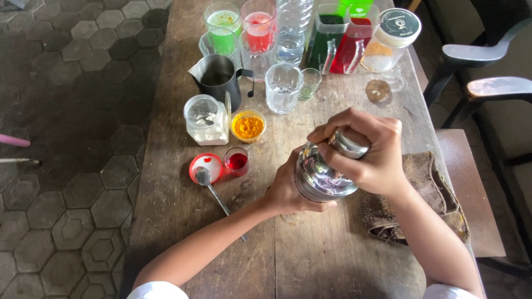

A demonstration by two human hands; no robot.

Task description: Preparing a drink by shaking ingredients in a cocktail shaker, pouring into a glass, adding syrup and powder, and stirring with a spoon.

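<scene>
Steel shaker [321, 177] sits gripped in my left hand [288, 191] from below while my right hand [366, 152] clamps its cap above the wooden table [310, 260], beside a brown cloth [438, 199].

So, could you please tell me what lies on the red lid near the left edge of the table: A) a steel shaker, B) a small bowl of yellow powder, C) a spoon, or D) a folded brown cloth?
C: the spoon rests its bowl on the red lid, handle running toward the person, while both hands grip the steel shaker.
</scene>
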